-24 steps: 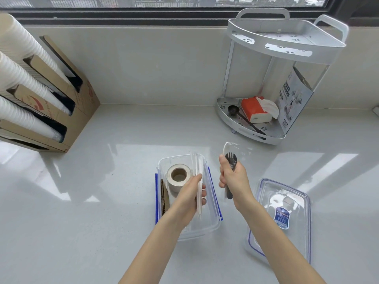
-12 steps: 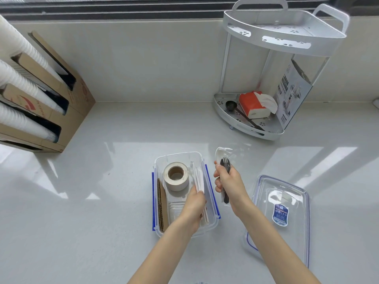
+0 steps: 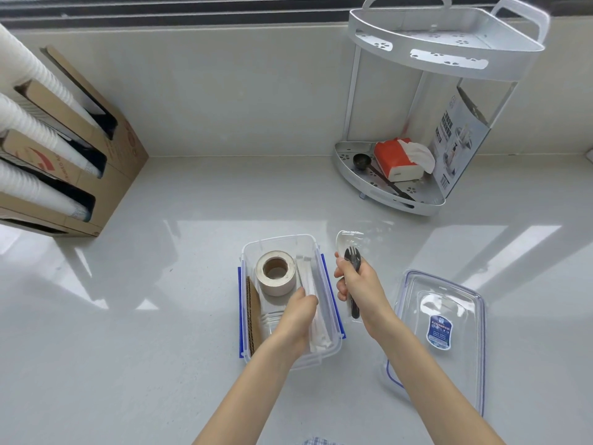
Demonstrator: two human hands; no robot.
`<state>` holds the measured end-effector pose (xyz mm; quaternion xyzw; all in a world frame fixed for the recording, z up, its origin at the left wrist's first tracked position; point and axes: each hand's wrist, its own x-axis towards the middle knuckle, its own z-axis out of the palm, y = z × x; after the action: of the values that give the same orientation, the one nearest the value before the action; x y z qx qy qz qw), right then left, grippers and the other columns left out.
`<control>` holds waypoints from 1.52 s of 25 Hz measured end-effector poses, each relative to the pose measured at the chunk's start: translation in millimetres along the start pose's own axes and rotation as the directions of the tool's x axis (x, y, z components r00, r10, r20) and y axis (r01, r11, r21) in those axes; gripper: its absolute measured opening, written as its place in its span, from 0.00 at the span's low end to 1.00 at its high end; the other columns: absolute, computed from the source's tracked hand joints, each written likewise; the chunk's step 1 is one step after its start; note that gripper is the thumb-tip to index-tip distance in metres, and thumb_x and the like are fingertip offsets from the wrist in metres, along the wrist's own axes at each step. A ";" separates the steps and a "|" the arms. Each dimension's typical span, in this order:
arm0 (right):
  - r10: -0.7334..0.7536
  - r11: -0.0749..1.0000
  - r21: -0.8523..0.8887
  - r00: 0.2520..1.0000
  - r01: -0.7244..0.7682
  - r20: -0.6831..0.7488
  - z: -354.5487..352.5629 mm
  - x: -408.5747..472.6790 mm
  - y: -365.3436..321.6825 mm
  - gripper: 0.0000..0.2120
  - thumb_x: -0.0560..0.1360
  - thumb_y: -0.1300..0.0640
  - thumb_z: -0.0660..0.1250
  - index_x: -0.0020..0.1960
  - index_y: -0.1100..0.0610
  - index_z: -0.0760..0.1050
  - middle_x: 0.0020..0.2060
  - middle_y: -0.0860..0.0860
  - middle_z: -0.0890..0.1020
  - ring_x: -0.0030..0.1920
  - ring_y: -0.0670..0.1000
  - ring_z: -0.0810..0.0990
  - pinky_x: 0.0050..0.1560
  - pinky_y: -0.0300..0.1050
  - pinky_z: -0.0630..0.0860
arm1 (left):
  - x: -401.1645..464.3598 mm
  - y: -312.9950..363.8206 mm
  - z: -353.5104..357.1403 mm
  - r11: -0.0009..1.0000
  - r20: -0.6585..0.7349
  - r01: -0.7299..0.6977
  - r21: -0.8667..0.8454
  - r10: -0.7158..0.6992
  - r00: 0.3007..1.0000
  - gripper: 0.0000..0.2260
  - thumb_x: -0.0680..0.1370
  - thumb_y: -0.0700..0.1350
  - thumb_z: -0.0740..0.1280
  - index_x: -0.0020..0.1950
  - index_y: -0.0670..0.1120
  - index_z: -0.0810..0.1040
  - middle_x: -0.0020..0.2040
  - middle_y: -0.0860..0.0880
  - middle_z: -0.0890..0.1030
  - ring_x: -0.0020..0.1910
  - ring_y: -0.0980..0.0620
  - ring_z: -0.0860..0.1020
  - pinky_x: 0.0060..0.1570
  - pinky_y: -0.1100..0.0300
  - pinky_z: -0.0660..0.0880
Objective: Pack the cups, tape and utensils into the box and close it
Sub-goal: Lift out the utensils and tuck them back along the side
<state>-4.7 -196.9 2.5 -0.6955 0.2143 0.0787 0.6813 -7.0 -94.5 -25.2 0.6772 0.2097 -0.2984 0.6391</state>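
A clear plastic box (image 3: 331, 295) with blue latches stands open on the counter. Inside it lie a roll of beige tape (image 3: 276, 272), a corrugated cardboard piece (image 3: 253, 313), clear cups (image 3: 269, 319) on their side and white wrapped utensils (image 3: 316, 313) along the right wall. My left hand (image 3: 296, 313) reaches down into the box and holds the white wrapped utensils. Just right of the box, my right hand (image 3: 359, 284) grips a black fork in a clear wrapper (image 3: 352, 256). The clear lid (image 3: 439, 326) lies on the counter at the right.
A cardboard dispenser (image 3: 80, 146) with stacks of white cups stands at the back left. At the back right stands a white corner rack (image 3: 433, 107) holding a red tissue pack, a black scoop and a printed carton. A wall and window sill run behind.
My left hand has lowered the white wrapped utensils from above the box down into it, along the right wall. My right hand has stayed beside the box with the fork.
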 end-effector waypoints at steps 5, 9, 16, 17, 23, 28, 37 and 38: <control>0.007 1.000 -0.001 1.000 -0.007 -0.001 0.6 -0.3 1.7 0.09 0.79 0.56 0.58 0.40 0.53 0.68 0.34 0.49 0.72 0.28 0.48 0.67 0.32 0.40 0.67 | -4.9 7.0 -2.1 0.999 -0.019 0.035 -0.023 -0.035 0.999 0.14 0.77 0.39 0.55 0.63 0.38 0.67 0.68 0.41 0.68 0.67 0.46 0.65 0.67 0.50 0.63; 0.013 1.000 0.000 1.000 -0.013 0.000 0.9 -1.5 1.5 0.09 0.79 0.56 0.58 0.39 0.54 0.68 0.32 0.49 0.72 0.27 0.47 0.68 0.32 0.39 0.67 | -10.9 10.2 -1.7 0.996 0.037 0.060 -0.066 -0.057 0.998 0.09 0.78 0.39 0.55 0.58 0.43 0.67 0.65 0.43 0.69 0.61 0.50 0.66 0.60 0.52 0.65; 0.015 0.999 -0.038 1.000 -0.014 0.011 3.5 -2.0 2.3 0.07 0.79 0.56 0.57 0.43 0.55 0.69 0.32 0.48 0.72 0.27 0.47 0.67 0.32 0.38 0.69 | -12.7 14.3 -5.7 0.974 0.072 -0.033 0.226 0.017 0.997 0.23 0.78 0.43 0.54 0.73 0.43 0.56 0.76 0.45 0.58 0.74 0.48 0.57 0.72 0.53 0.56; 0.014 0.999 -0.034 1.000 -0.013 0.011 3.9 -1.6 2.3 0.07 0.79 0.57 0.57 0.43 0.55 0.69 0.32 0.48 0.73 0.27 0.47 0.67 0.32 0.38 0.69 | -14.4 15.9 -7.1 0.949 0.053 -0.104 0.298 0.092 0.994 0.23 0.78 0.43 0.54 0.73 0.43 0.56 0.75 0.46 0.59 0.74 0.48 0.58 0.71 0.54 0.57; 0.026 0.998 -0.062 1.000 -0.025 0.008 1.7 1.2 0.7 0.10 0.78 0.57 0.57 0.39 0.58 0.69 0.25 0.50 0.69 0.26 0.48 0.67 0.33 0.39 0.68 | -5.6 18.0 -43.9 0.440 -0.111 -0.239 0.866 0.634 0.765 0.16 0.77 0.44 0.57 0.65 0.47 0.70 0.67 0.51 0.71 0.65 0.47 0.65 0.62 0.55 0.59; 0.029 0.996 -0.079 0.999 -0.027 0.023 2.5 -1.0 -1.2 0.08 0.78 0.59 0.57 0.42 0.59 0.69 0.26 0.50 0.70 0.26 0.48 0.66 0.32 0.38 0.68 | 1.0 13.5 -62.9 0.257 -0.076 -0.114 0.960 0.628 0.775 0.15 0.77 0.50 0.58 0.63 0.53 0.73 0.62 0.53 0.75 0.61 0.48 0.64 0.54 0.55 0.53; 0.062 0.989 -0.135 0.997 -0.056 0.037 3.5 -3.5 4.1 0.09 0.77 0.60 0.57 0.39 0.57 0.69 0.27 0.51 0.69 0.28 0.48 0.66 0.33 0.38 0.68 | 1.5 9.4 -71.9 0.231 -0.081 -0.100 0.968 0.660 0.747 0.13 0.78 0.47 0.58 0.57 0.52 0.78 0.60 0.55 0.76 0.61 0.49 0.65 0.51 0.56 0.49; 0.058 0.990 -0.135 0.998 -0.052 0.039 3.6 -3.6 3.6 0.08 0.77 0.60 0.57 0.39 0.57 0.69 0.27 0.51 0.69 0.28 0.48 0.66 0.33 0.38 0.68 | 2.7 8.5 -71.4 0.240 -0.093 -0.097 0.966 0.672 0.734 0.13 0.78 0.45 0.57 0.57 0.52 0.78 0.60 0.54 0.76 0.61 0.49 0.65 0.51 0.57 0.49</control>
<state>-8.7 -192.6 0.5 -0.7316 0.2128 0.1266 0.6352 10.4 -24.8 -20.3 0.9925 -0.0218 -0.0004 0.1200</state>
